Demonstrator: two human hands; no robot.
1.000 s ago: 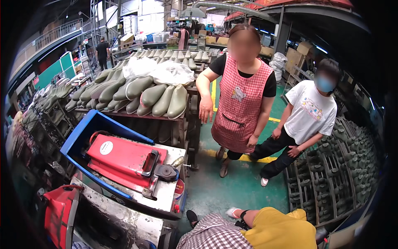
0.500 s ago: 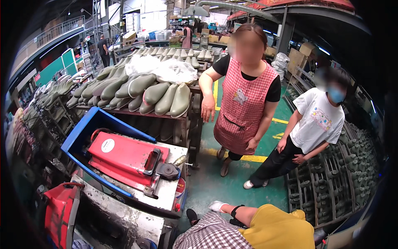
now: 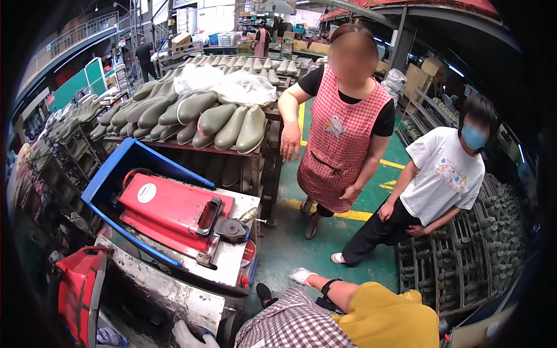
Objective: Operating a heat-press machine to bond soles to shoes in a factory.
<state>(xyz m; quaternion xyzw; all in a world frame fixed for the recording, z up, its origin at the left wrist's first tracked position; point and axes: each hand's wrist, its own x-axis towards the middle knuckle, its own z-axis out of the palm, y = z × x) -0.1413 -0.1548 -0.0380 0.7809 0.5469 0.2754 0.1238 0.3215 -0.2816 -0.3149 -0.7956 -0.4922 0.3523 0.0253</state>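
Factory floor is showing green paint, with racks of olive rubber boots (image 3: 214,119) standing far ahead. Left hand in a white glove (image 3: 194,336) is sitting at the bottom edge, touching a worn grey metal bench (image 3: 156,296); can't tell its grip. Right hand isn't showing. Red flat machine (image 3: 174,209) is lying in a blue tray (image 3: 107,180) just beyond the left hand.

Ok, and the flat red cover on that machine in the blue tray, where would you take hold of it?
Probably by the black loop handle at the right-hand end of the red cover, coming from the aisle side. The handle stands proud of the flat plate, which offers no other grip, and the raised wall of the blue tray blocks the left.
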